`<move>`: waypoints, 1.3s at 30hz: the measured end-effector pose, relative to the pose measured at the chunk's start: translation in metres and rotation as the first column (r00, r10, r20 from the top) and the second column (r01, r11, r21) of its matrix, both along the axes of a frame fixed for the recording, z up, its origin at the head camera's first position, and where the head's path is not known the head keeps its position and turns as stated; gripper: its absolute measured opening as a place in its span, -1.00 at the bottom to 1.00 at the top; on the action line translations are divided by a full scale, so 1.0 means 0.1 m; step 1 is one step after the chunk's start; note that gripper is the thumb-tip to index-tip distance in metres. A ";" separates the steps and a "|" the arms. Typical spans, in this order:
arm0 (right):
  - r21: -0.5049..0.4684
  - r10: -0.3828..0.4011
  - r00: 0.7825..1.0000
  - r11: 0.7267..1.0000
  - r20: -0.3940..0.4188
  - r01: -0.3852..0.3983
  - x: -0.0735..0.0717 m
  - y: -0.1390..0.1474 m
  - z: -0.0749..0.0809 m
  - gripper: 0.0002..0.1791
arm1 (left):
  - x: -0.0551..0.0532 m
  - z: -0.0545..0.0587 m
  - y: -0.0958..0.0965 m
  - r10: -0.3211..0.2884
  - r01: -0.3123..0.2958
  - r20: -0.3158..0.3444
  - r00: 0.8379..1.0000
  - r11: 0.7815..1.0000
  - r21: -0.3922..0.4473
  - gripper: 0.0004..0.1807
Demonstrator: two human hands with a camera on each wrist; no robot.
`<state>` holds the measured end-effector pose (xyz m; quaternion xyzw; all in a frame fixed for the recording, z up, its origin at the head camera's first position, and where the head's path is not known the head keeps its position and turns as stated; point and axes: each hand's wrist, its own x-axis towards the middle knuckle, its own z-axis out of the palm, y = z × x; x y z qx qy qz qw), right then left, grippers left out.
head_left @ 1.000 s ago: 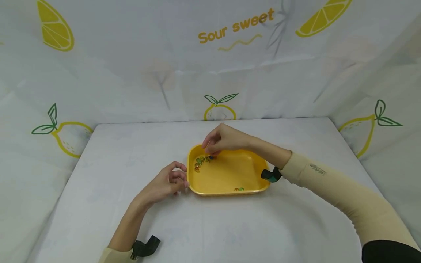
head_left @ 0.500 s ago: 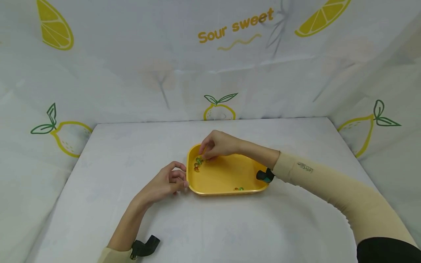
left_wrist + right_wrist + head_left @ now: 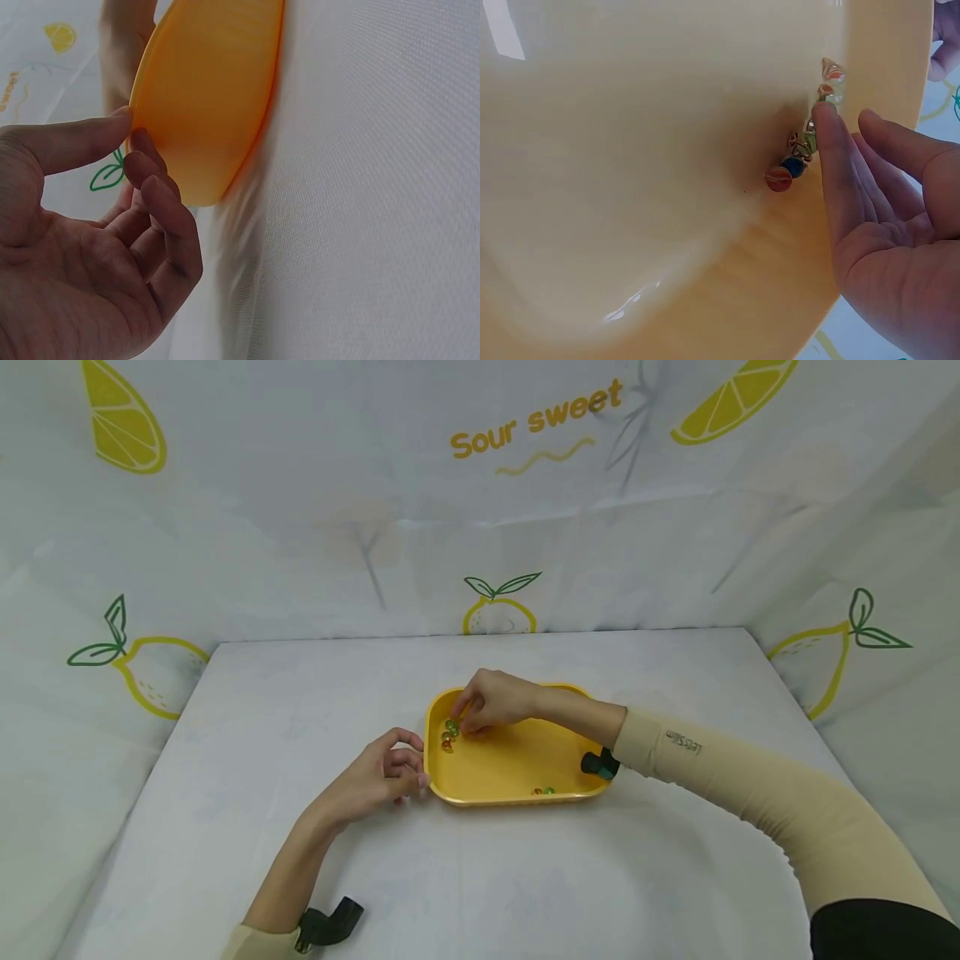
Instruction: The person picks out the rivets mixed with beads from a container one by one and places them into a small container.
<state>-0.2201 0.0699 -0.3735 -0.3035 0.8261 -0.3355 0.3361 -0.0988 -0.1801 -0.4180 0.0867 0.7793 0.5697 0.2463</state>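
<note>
A shallow yellow tray (image 3: 510,768) rests on the white-covered table. Along its left inner side runs a curved row of small glass marbles (image 3: 793,165), coloured red, blue, green and clear with swirls. My right hand (image 3: 495,700) reaches in over the tray's far side. In the right wrist view its index fingertip is right at the row of marbles, with the thumb spread apart from it. Part of the row is hidden behind this hand in the head view. At the tray's left edge, my left hand (image 3: 386,772) holds the rim with thumb and curled fingers.
A red and a green marble (image 3: 548,791) lie by the tray's near side. A white curtain with lemon prints (image 3: 501,617) stands behind the table. Black wrist cameras (image 3: 330,922) sit on both wrists over beige sleeves (image 3: 735,785).
My right hand has moved left and toward the near side along the row of marbles, lower over the tray. The left hand and the tray have stayed in place.
</note>
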 end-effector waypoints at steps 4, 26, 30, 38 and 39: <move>0.018 0.001 1.000 1.000 0.011 -0.001 0.00 -0.01 -0.02 -0.69 | 0.00 0.00 0.00 -0.001 0.001 0.000 1.000 1.000 0.003 -0.51; 0.072 0.041 0.995 0.997 -0.091 -0.035 0.07 -0.06 -0.15 -0.78 | 0.01 0.01 0.01 0.010 -0.010 0.004 1.000 1.000 0.003 -0.51; 0.076 0.052 0.991 0.996 -0.123 -0.043 0.08 -0.06 -0.16 -0.85 | 0.02 0.01 0.01 0.011 -0.011 0.011 1.000 1.000 0.003 -0.51; 0.087 0.055 0.990 0.995 -0.129 -0.044 0.08 -0.05 -0.16 -0.90 | 0.01 0.01 0.01 0.021 -0.021 0.022 1.000 1.000 -0.007 -0.51; 0.085 0.057 0.990 0.995 -0.129 -0.046 0.08 -0.05 -0.16 -0.90 | 0.01 0.01 0.01 0.023 -0.023 0.023 0.999 1.000 -0.010 -0.51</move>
